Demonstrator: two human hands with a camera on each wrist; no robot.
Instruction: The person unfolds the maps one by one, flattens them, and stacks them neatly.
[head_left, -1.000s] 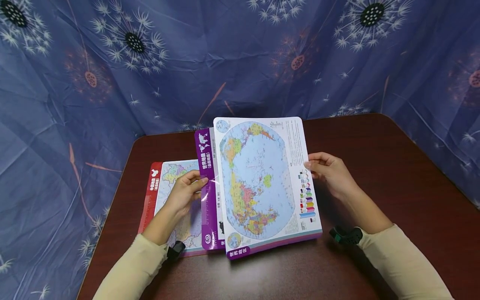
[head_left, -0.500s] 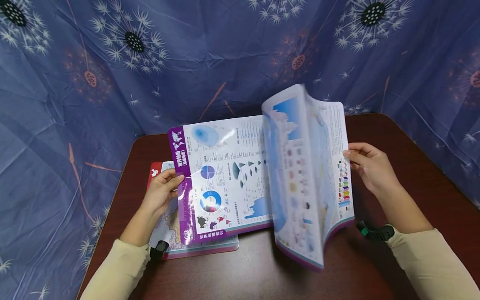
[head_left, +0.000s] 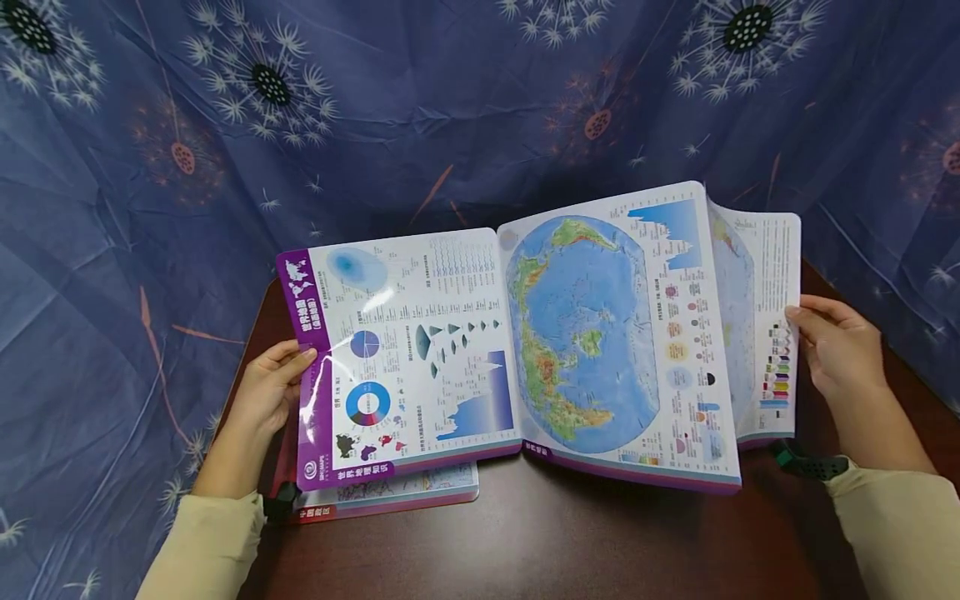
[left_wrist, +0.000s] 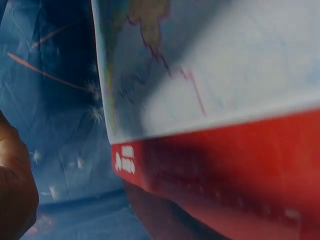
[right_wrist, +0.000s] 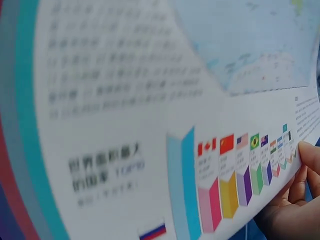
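A folding world map (head_left: 442,275) with a purple left border hangs unfolded in several panels between both hands, above the table. My left hand (head_left: 262,387) pinches its purple edge between thumb and fingers. At the far right panel, my right hand (head_left: 847,350) pinches the outer edge; in the right wrist view the thumb and fingers (right_wrist: 301,165) grip beside a row of flags. Under the left part lies a second folded map (head_left: 390,492) with a red border, mostly covered in the head view. The left wrist view shows that map's red border (left_wrist: 225,160) close up.
The dark brown table (head_left: 570,542) reaches toward the person below the maps. A blue curtain (head_left: 450,100) with dandelion prints hangs behind and at both sides. Each wrist wears a black strap (head_left: 817,464).
My hands have moved apart, the left leftward and the right rightward. The world map has spread from a folded stack into several panels, covering more of the red-bordered map.
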